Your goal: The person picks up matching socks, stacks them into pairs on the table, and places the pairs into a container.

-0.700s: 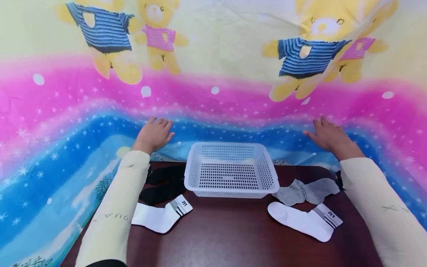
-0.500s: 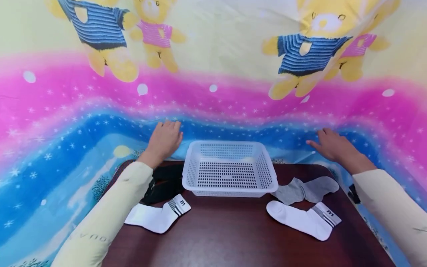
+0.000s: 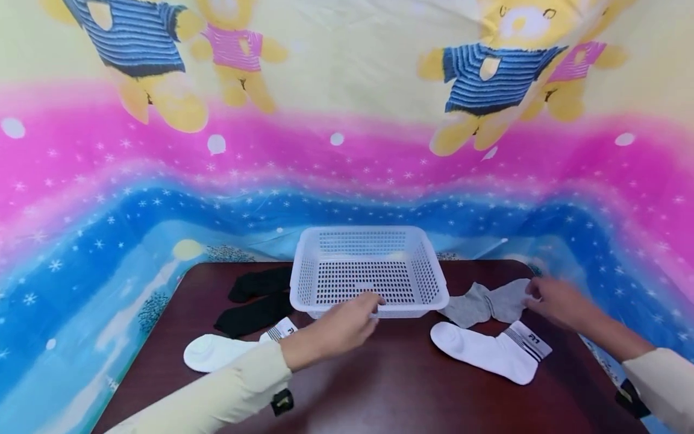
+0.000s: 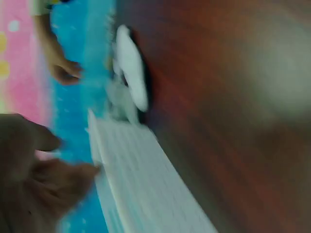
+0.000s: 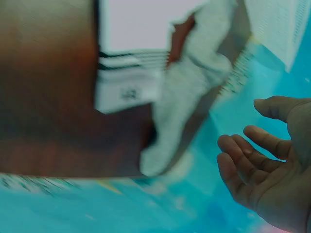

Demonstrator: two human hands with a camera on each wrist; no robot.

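**Right hand (image 3: 558,303) at the outer end of the grey socks (image 3: 501,301)**

Key relation: the grey socks lie just left of the right hand, between it and the basket (image 3: 414,311). The pair's long axis runs roughly along the far edge of the table (image 3: 390,386), from the basket's right side toward the far right corner. The right hand is much the nearer; the left hand (image 3: 347,322) is across the basket's near rim, well apart from the socks.

Hands: right has fingers loosely bent and thumb spread wide, nothing held (right wrist view). Contact with the sock cannot be told from the head view. Left has thumb and fingers slightly parted, no item seen between them; its wrist view is blurred, so touch on the rim is uncertain.

Around: a white sock (image 3: 482,352) lies on the near side of the grey pair. Left of the basket, black socks (image 3: 255,313) sit toward the far left corner, and a second white sock (image 3: 217,352) is partly covered by the left sleeve (image 3: 246,386).
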